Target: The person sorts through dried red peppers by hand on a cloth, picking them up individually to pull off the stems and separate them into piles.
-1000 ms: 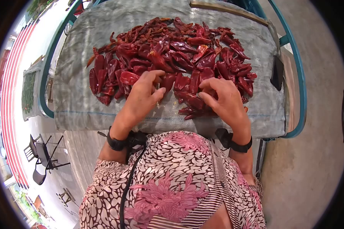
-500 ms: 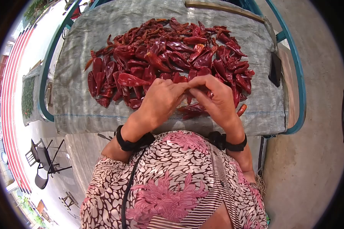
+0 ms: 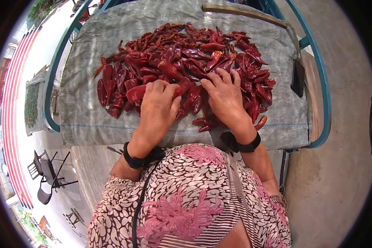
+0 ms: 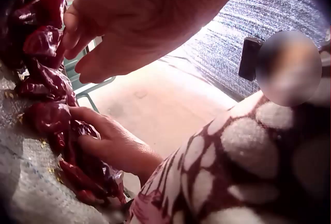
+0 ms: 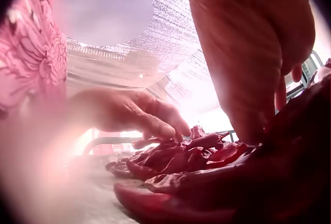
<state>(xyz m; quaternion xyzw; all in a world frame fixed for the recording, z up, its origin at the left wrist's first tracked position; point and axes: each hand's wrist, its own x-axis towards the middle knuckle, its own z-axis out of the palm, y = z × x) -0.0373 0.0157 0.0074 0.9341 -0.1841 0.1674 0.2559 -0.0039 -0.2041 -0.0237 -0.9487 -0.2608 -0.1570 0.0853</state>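
Observation:
A broad pile of dried red chili peppers (image 3: 173, 68) lies on a grey woven sheet (image 3: 84, 99). My left hand (image 3: 157, 107) rests its loosely bent fingers on peppers at the pile's near side, beside a smooth bright red pepper (image 3: 135, 94). To its right, my right hand (image 3: 226, 101) lies over the pile with fingers spread and touching peppers. Between the hands sit several glossy peppers (image 3: 190, 103). The left wrist view shows the right hand (image 4: 114, 144) low against dark peppers (image 4: 49, 115). Fingertips of the left hand (image 5: 134, 113) reach down to the peppers in the right wrist view.
A teal metal frame (image 3: 323, 95) surrounds the sheet. A black phone-like slab (image 3: 297, 78) lies at the right edge, and a wooden stick (image 3: 244, 15) along the far edge. Loose peppers (image 3: 206, 122) lie nearest the body. Folding chairs (image 3: 47, 169) stand on the floor at left.
Half a second ago both hands met fingertip to fingertip above the pile's near middle. Now they are apart, the left moved left and the right farther forward, each lowered onto the peppers.

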